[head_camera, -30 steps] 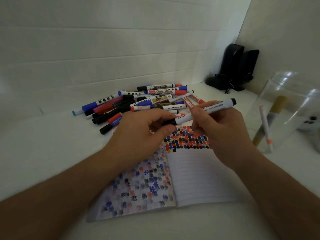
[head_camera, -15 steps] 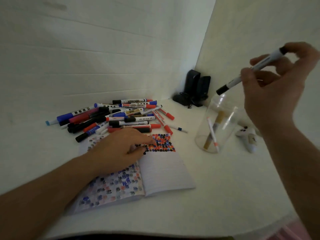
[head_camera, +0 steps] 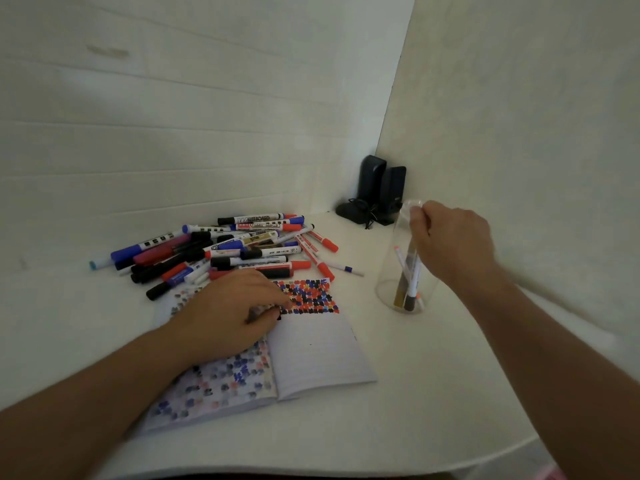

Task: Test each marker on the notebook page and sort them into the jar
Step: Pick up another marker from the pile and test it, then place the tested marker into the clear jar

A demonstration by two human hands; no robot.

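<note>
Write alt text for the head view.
A right hand lowers a marker into a clear jar while the left hand rests on an open notebook beside a marker pile.

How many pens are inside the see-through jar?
3, all leaning inside the jar: a gold marker, a thin white pen with orange ends, and a white marker standing black cap down. The right hand covers the top, so another might hide.
</note>
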